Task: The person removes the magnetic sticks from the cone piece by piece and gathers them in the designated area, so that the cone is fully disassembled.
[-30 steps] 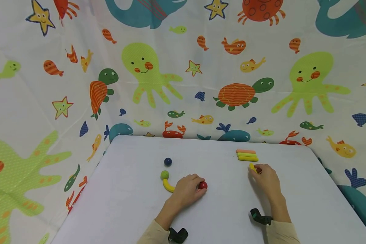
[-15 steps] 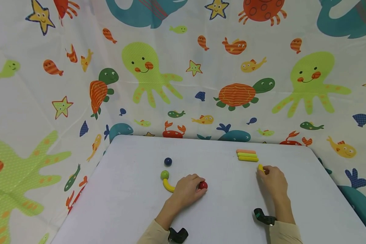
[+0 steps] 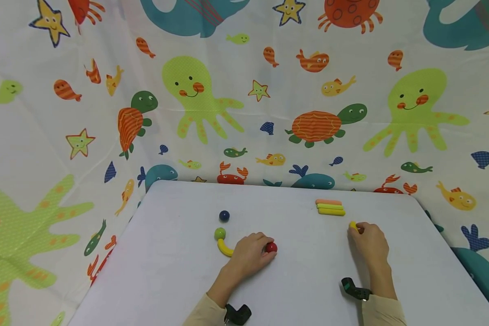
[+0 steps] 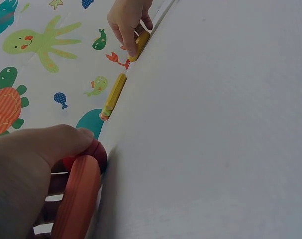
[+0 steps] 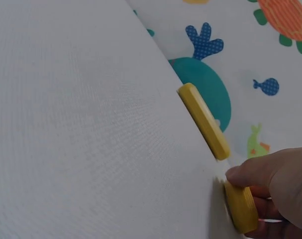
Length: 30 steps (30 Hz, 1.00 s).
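My left hand (image 3: 247, 254) rests low over the table, its thumb and fingers round a red clay ball (image 3: 271, 247). Beside that ball, in the left wrist view, a ridged orange clay stick (image 4: 77, 199) lies under the palm, hidden in the head view. A curved yellow clay roll (image 3: 225, 248) reaches from the left hand to a green ball (image 3: 220, 233). Farther back sits a dark blue ball (image 3: 224, 216). On the right, my right hand (image 3: 370, 242) pinches a short yellow clay stick (image 5: 241, 208) between thumb and fingers, close over the white tabletop.
Orange, yellow-green and yellow clay sticks (image 3: 331, 211) lie side by side near the table's back edge, beyond the right hand. The white table (image 3: 167, 280) meets a curtain (image 3: 244, 149) printed with sea animals at the back and left.
The right hand has moved to the right and slightly nearer with the yellow clay stick, away from the row of sticks. The left hand has stayed on the red ball.
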Motion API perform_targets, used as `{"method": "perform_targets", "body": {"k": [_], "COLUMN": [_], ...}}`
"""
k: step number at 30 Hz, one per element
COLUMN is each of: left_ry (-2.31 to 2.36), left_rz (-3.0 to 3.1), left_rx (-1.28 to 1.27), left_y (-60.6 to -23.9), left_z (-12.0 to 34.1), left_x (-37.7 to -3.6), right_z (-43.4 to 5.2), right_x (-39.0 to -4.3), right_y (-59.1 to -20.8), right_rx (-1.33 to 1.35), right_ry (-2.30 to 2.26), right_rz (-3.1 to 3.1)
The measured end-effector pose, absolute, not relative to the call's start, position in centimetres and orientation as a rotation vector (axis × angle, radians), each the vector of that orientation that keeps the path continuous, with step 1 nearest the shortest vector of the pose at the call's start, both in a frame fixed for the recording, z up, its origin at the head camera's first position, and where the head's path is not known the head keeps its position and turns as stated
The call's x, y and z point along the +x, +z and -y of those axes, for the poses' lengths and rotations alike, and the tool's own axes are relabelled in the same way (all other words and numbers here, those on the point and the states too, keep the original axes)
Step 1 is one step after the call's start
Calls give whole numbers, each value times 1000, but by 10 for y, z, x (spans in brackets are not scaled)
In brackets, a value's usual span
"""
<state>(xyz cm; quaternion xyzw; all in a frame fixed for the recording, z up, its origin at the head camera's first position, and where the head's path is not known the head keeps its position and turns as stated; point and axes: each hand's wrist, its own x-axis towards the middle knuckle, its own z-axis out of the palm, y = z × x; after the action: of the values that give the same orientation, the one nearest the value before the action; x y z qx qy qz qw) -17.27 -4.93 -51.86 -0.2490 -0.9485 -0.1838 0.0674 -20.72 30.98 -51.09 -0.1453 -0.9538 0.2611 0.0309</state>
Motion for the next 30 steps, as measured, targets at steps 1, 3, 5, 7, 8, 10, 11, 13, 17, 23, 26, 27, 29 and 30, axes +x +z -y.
{"method": "perform_targets", "body": {"k": [1,3,5,7,8,10,11,13,17,23,26,27,29,30], "left_ry": [-552,-551,-550,-551,-550,-561,-567,-581,-595,-582,-577,-579,-586,-594], "left_rz": [2859,2862,2862,2861,2860,2860,2861,2864,2872,2876,2879,2884,2894,2901], "left_rx": [-750,-748,-747,-747,-748,-746,-746,-743,-738,-735,-737,-738,-740,-741], "left_y": [-519,-519,-519,-518,-518,-518,-518,-518,-518,-517,-515,-515,-514,-513], "left_z": [49,49,48,48,48,48,48,48,48,46,46,46,46,47], "left_x": [-172,-172,-171,-171,-170,-170,-170,-170,-169,-167,-166,-165,-164,-164], "right_z": [-310,-310,-310,-310,-309,-309,-309,-309,-309,-309,-307,-307,-305,-305], "right_x": [-207,-206,-206,-206,-206,-206,-206,-206,-206,-204,-204,-204,-204,-204], "right_y": [-511,-511,-511,-511,-511,-511,-511,-510,-510,-508,-506,-505,-503,-502], "right_rx": [-447,-445,-440,-438,-438,-440,-441,-445,-445,-435,-446,-453,-465,-467], "right_ry": [803,801,802,799,799,796,795,791,786,772,769,772,778,782], "right_rz": [2941,2944,2948,2948,2947,2948,2948,2949,2952,2937,2924,2922,2917,2916]}}
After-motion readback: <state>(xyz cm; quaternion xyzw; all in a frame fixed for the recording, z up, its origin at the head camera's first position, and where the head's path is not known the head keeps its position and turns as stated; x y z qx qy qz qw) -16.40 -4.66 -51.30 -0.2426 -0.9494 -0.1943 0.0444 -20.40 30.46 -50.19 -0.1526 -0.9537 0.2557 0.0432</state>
